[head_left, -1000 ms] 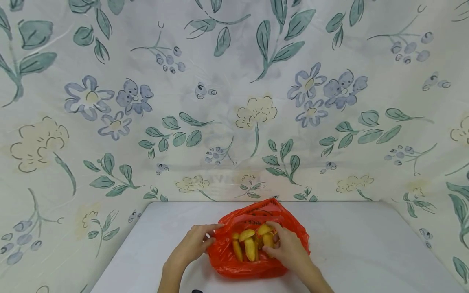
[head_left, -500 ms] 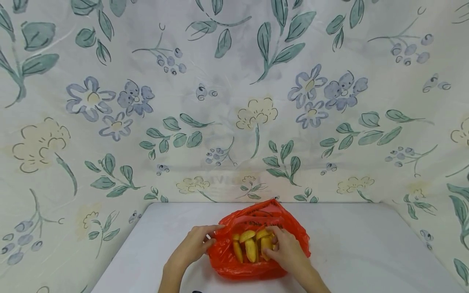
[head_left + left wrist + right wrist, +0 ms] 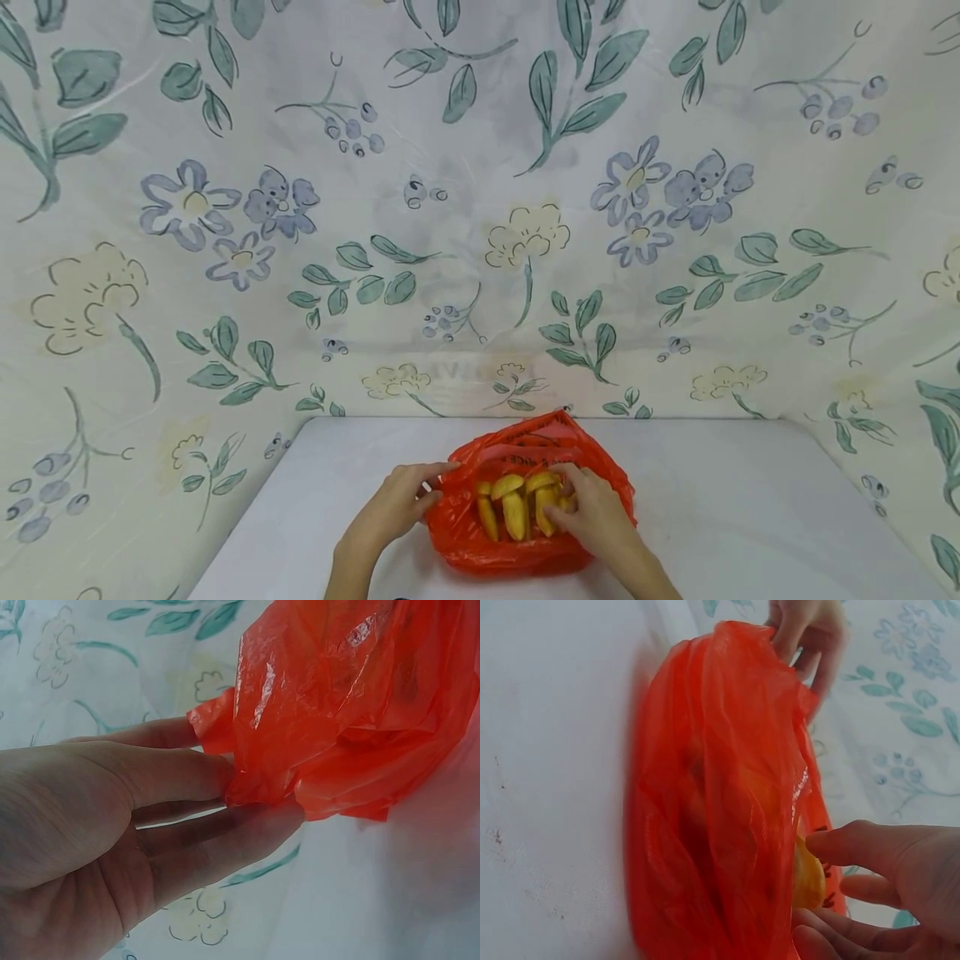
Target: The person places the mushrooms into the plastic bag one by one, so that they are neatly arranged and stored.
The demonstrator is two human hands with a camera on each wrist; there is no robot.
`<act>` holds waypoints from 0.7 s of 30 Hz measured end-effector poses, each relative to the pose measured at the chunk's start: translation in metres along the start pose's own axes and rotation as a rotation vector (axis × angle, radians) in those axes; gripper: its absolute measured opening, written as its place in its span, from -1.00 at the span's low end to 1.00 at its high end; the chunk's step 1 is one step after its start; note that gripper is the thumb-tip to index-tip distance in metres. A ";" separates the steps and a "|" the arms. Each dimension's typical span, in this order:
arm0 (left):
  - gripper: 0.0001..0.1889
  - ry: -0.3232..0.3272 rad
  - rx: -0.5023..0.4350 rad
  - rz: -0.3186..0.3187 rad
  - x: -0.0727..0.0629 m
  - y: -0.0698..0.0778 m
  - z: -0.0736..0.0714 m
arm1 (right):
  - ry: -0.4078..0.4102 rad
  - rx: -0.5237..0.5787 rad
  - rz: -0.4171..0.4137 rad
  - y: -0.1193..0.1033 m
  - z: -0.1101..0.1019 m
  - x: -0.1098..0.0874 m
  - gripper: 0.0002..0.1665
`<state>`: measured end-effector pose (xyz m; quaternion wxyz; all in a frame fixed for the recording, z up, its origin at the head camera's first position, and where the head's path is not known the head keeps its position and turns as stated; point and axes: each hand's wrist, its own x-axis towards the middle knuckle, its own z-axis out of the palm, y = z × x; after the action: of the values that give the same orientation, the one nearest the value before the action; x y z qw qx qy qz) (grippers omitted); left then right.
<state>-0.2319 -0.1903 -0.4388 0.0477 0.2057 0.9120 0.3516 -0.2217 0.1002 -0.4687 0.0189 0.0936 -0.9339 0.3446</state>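
A red plastic bag [image 3: 480, 558] with black print inside its mouth sits on the white table, its opening facing up. Inside stand several yellow mushrooms [image 3: 514, 510] with rounded caps and thick stems. My left hand [image 3: 397, 500] pinches the bag's left edge between thumb and fingers; the left wrist view shows the thin red film [image 3: 300, 697] caught at the fingertips. My right hand [image 3: 596, 512] reaches into the right side of the opening, thumb and fingers round a yellow mushroom [image 3: 808, 879] there. The bag's front wall hides most of that mushroom in the right wrist view.
The white table [image 3: 720, 508] extends on both sides of the bag. Behind it hangs a floral cloth [image 3: 465, 208] printed with leaves and flowers. A small dark object [image 3: 402, 598] barely shows at the bottom edge of the head view.
The right hand has shifted slightly at the mushrooms on the bag's right side, and the mushroom beside its thumb now leans differently. The left hand keeps its hold on the bag.
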 end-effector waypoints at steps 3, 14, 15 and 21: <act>-0.55 0.002 0.002 0.000 0.000 0.000 0.000 | 0.005 -0.004 0.001 0.001 -0.002 0.000 -0.39; -0.54 -0.007 0.013 0.002 0.003 0.001 0.000 | 0.072 -0.021 0.002 0.004 -0.015 0.001 -0.42; -0.54 -0.007 0.016 0.004 0.004 0.001 0.000 | 0.082 -0.023 0.001 0.005 -0.017 0.001 -0.42; -0.55 -0.009 0.016 -0.003 0.006 0.002 0.000 | 0.140 -0.042 0.014 0.012 -0.029 0.000 -0.47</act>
<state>-0.2366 -0.1862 -0.4373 0.0506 0.2061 0.9149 0.3433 -0.2244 0.1277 -0.4548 0.0837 0.0624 -0.9380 0.3306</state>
